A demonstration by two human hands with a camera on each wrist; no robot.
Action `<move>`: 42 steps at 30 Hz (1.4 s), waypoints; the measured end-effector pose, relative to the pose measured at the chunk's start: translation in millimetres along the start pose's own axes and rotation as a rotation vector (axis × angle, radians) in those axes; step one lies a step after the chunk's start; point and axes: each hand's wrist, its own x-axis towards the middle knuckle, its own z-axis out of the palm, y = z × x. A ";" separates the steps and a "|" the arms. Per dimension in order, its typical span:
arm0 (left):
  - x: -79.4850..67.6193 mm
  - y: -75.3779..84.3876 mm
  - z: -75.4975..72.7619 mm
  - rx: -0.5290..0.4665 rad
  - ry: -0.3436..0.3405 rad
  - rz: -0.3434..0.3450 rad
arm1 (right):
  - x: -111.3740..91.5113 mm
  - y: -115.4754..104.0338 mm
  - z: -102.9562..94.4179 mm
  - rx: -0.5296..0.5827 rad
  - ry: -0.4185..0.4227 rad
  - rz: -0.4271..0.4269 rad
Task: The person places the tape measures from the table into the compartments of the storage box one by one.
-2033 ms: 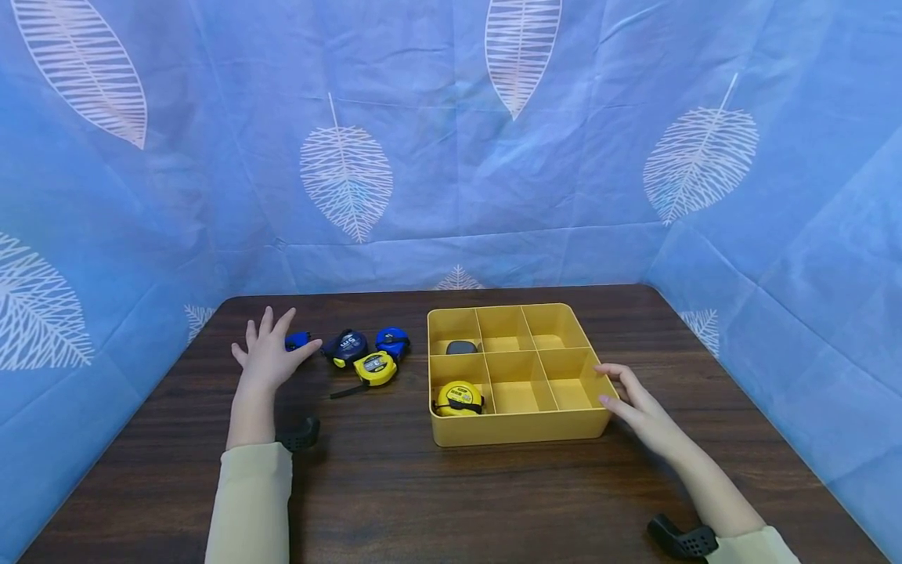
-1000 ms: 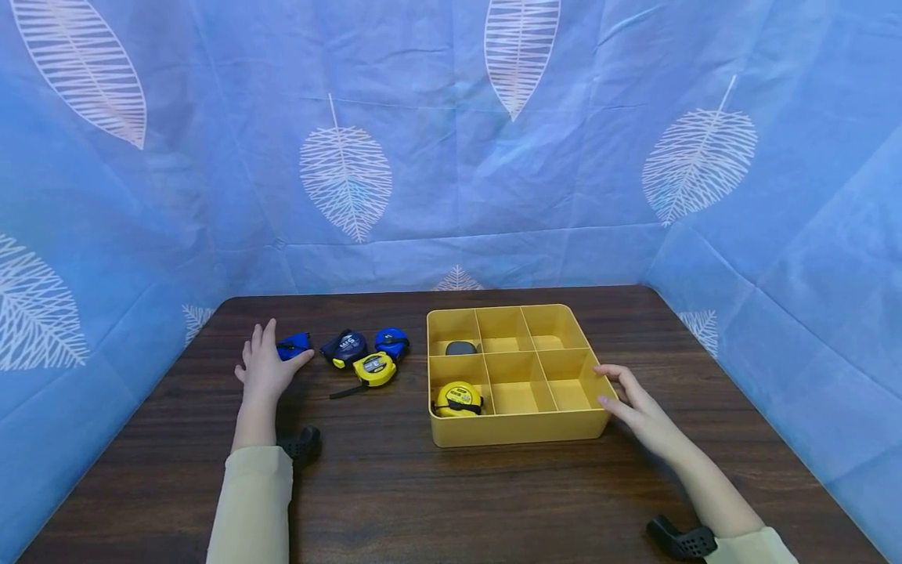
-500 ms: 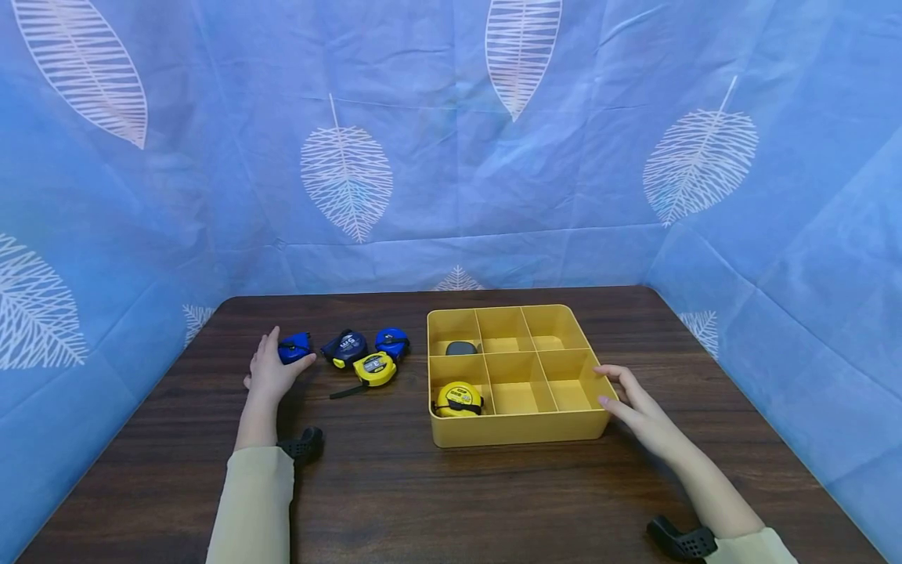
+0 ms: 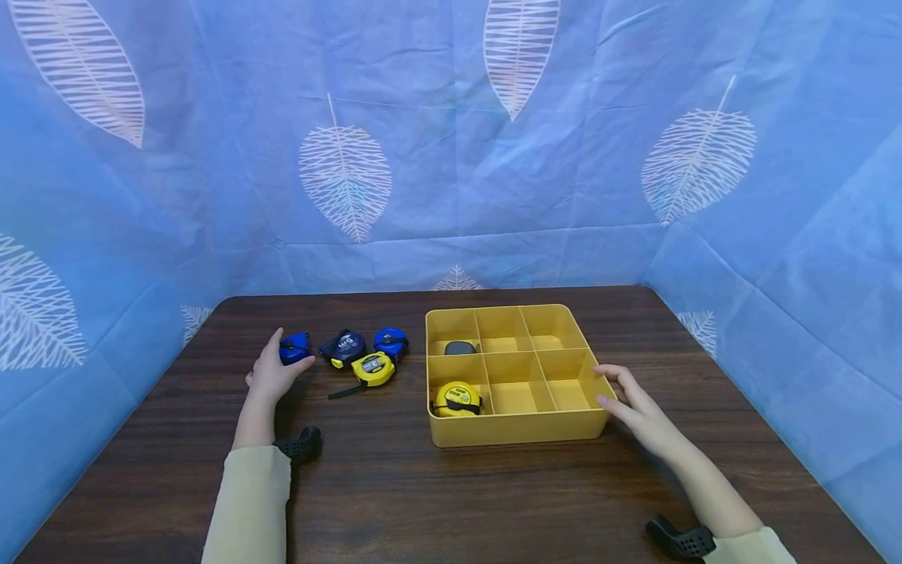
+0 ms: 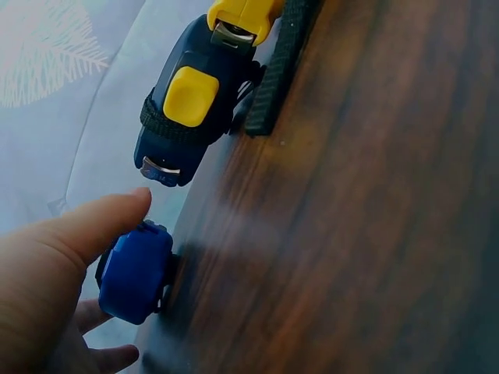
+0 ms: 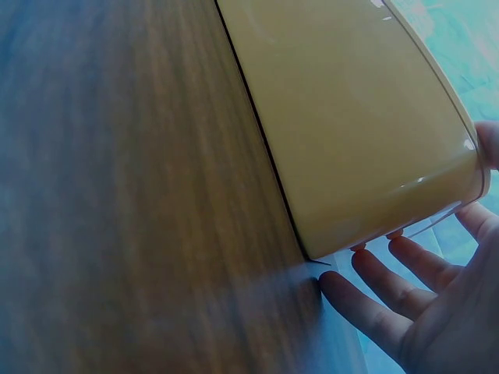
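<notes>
Head view: well left of the yellow box (image 4: pixel 517 429), the left hand (image 4: pixel 272 377) has thumb and fingers apart astride a blue tape measure (image 4: pixel 294 350); whether they touch it I cannot tell. For a good grasp, bring the thumb in squarely against the casing, clear of the dark blue tape measure (image 4: pixel 345 349) nearer the box. At the box's right side, the right hand (image 4: pixel 644 415) rests unclenched; a light touch should steady it.
</notes>
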 end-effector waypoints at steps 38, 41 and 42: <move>1.5 -3.7 1.4 0.031 -0.011 0.009 | 0.7 1.1 -0.9 0.002 0.003 0.014; 1.8 -3.2 1.0 0.040 -0.009 0.011 | 1.0 1.0 -1.1 0.004 0.003 0.008; 1.9 -3.0 0.8 0.043 -0.010 0.012 | 1.2 1.0 -1.2 0.003 0.003 0.008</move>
